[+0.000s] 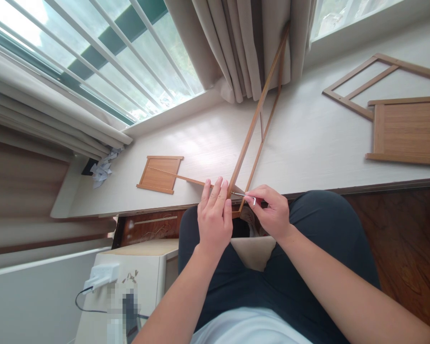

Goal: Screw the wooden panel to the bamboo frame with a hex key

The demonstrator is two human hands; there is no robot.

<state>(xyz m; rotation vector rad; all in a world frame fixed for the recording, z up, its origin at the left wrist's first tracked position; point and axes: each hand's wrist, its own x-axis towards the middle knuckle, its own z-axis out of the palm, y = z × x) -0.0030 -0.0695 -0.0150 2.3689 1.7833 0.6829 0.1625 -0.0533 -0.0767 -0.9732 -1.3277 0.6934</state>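
My right hand (pixel 270 210) is closed in a pinch on a small silver hex key (pixel 239 194), whose bent short end sticks out by the fingertips. The key's far end meets the wooden frame (pixel 249 136) near its lower corner. My left hand (pixel 215 217) lies flat with fingers stretched out against the wood beside that joint. A thin wooden panel (pixel 189 180), seen nearly edge-on, runs leftward from under this hand. The frame slants up from my knees, its far end by the curtain. My left palm hides part of the joint.
On the white window ledge (pixel 308 138) lie a small wooden panel (pixel 161 174), a larger panel (pixel 410 129) and another slatted frame (pixel 358 107). Crumpled white paper (pixel 102 172) sits at the left. A white cabinet (pixel 146 263) with a power strip (pixel 102 277) stands beside my left arm.
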